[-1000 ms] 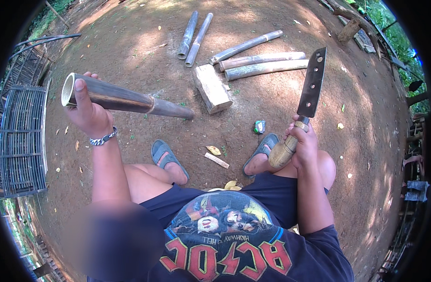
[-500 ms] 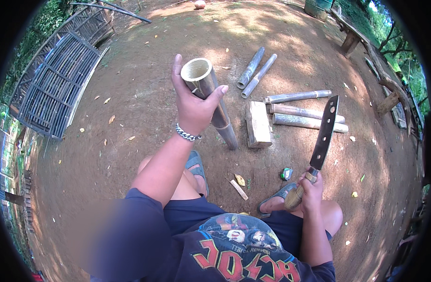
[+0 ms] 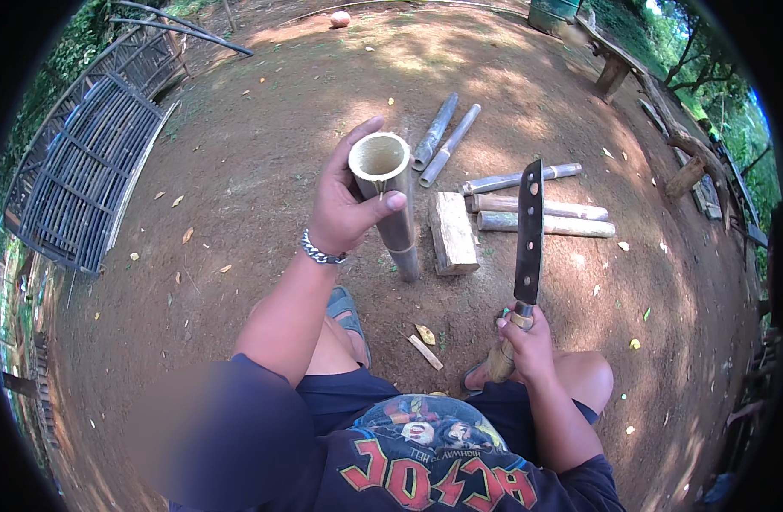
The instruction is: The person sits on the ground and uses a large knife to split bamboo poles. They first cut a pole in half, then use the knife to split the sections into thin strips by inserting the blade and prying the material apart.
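We take the wooden block, a pale, squared chunk lying on the packed reddish dirt, as our landmark. Just to its left we see the bamboo tube standing nearly upright, its lower end on the ground beside the block and its open, round, hollow mouth turned up toward us. The wall of the tube looks smooth and grey-brown, the rim pale and freshly cut. Our left hand is wrapped around the upper part of the tube, thumb across the front just under the rim, fingers curled behind it; a metal chain bracelet sits on that wrist.

To the right of the block and nearer to us, our right hand is closed around the light wooden handle of a machete, whose long, dark, flat blade points up and away, its tip reaching past the block's far end.

Beyond the block lie two cut bamboo lengths side by side, and to its right three more lengths, the blade crossing in front of them. Nearer than the block we see small pale wood chips and a grey sandal. Far to the left of the block lies a slatted bamboo panel.
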Action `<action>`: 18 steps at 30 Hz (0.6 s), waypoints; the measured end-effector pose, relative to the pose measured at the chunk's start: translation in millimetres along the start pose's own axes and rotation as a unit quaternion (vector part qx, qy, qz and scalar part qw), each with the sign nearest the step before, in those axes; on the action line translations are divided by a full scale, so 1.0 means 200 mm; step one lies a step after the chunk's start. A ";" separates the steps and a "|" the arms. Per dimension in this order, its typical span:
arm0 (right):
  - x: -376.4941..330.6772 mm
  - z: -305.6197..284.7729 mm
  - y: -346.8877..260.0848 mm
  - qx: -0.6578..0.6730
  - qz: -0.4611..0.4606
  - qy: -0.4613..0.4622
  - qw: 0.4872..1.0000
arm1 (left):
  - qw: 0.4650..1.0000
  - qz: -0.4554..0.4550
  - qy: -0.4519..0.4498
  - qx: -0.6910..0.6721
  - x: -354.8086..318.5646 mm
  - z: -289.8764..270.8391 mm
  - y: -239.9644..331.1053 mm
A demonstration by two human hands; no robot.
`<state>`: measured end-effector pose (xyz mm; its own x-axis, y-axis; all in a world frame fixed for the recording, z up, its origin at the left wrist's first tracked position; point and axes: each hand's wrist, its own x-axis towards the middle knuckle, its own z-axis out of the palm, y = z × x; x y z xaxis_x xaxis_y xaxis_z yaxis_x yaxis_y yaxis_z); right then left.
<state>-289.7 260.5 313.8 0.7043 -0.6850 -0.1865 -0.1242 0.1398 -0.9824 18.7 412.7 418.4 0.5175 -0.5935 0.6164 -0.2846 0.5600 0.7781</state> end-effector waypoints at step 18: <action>-0.02 -0.16 0.07 0.046 0.128 0.101 0.986 | 0.979 0.100 0.055 0.169 0.18 -0.10 -0.25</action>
<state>-315.2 242.2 301.2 0.5029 -0.7463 -0.4360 -0.2090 0.3845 -0.8992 67.7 376.0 398.8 0.5030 -0.4147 0.7583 -0.6302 0.4243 0.6502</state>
